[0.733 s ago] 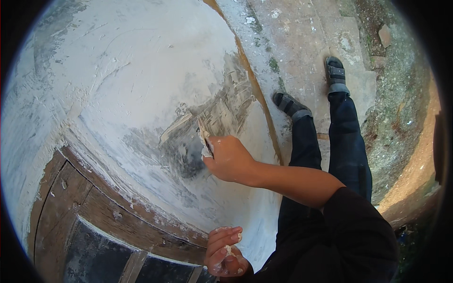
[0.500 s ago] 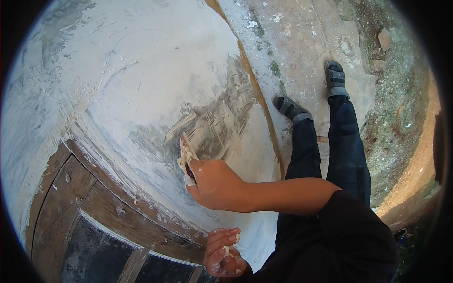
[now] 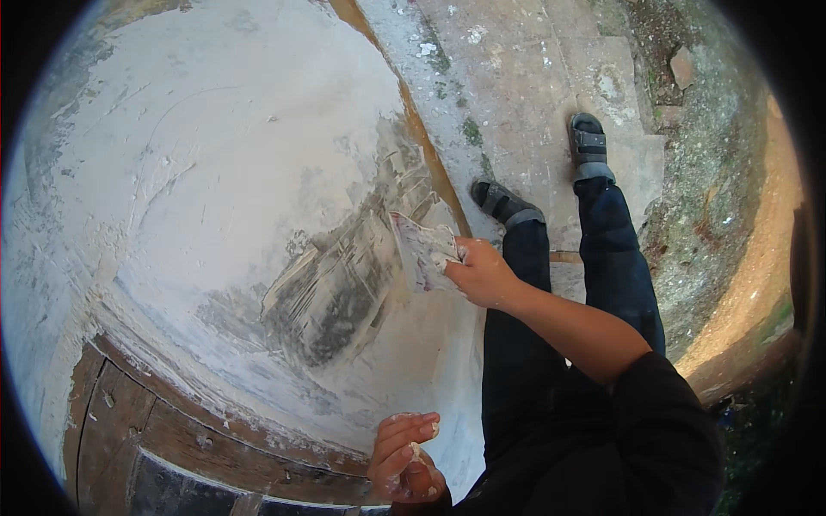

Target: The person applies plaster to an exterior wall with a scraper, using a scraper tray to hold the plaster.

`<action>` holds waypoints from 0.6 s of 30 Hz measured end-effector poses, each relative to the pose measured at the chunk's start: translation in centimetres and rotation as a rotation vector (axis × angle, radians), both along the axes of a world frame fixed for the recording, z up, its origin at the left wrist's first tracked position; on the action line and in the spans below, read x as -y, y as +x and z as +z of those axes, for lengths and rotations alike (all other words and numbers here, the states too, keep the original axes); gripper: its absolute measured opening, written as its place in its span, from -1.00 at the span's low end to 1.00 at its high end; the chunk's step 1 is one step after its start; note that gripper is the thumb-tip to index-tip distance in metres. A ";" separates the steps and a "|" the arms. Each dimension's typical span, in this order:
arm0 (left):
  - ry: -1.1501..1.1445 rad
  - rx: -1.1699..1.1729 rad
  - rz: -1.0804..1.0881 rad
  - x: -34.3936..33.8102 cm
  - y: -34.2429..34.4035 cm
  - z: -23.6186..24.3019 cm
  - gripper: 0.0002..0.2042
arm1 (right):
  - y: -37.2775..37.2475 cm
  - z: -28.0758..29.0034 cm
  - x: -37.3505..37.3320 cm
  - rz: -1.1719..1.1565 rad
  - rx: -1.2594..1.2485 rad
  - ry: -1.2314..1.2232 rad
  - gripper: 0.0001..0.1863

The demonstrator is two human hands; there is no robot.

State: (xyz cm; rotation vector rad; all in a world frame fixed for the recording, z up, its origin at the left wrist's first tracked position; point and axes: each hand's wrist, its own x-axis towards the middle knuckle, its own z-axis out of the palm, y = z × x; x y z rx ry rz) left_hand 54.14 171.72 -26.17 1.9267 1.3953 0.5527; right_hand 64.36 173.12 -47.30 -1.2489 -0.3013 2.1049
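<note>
Two sandals (image 3: 589, 142) on concrete (image 3: 533, 95) beside one plastered wall (image 3: 215, 172); one wooden frame (image 3: 189, 437) at lower left. One plaster-smeared flat scraper (image 3: 420, 249), partly covered by gripping right hand (image 3: 486, 275), right of one grey patch (image 3: 344, 310); left hand (image 3: 404, 460) half-curled, contents impossible to tell.

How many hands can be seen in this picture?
2: the right hand, holding a flat scraper near the wall, and the left hand, near the bottom edge.

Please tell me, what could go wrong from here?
The paste-coated spreader might drip onto the dark trousers, which appear close by. The left hand, marked with pale paste, could smear the brown wooden frame if it touches it. The right hand grips the spreader near one edge, so it might slip.
</note>
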 end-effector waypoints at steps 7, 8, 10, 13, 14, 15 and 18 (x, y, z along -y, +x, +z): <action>-0.113 -0.025 -0.038 0.4 -0.3 -7.8 -0.69 | -8.4 -11.3 -0.5 0.105 0.468 -0.015 -0.78; -0.134 -0.034 -0.021 0.7 -0.5 -8.4 -0.69 | -9.3 -10.8 -1.0 0.115 0.475 0.064 -0.79; -0.171 -0.066 0.016 1.1 -0.9 -8.8 -0.69 | -10.8 -9.2 -1.5 0.132 0.454 0.127 -0.80; -0.201 -0.090 0.059 1.4 -0.9 -8.8 -0.68 | -11.0 -7.0 -1.5 0.145 0.400 0.181 -0.81; -0.215 -0.081 0.062 1.5 -0.9 -9.2 -0.68 | -10.6 -6.2 -1.0 0.165 0.336 0.231 -0.81; -0.233 -0.060 0.033 1.5 -0.9 -9.6 -0.68 | -10.4 -5.7 -0.4 0.184 0.274 0.281 -0.80; -0.227 -0.071 -0.013 0.8 -0.6 -8.6 -0.67 | -9.4 -4.0 0.6 0.120 0.227 0.381 -0.78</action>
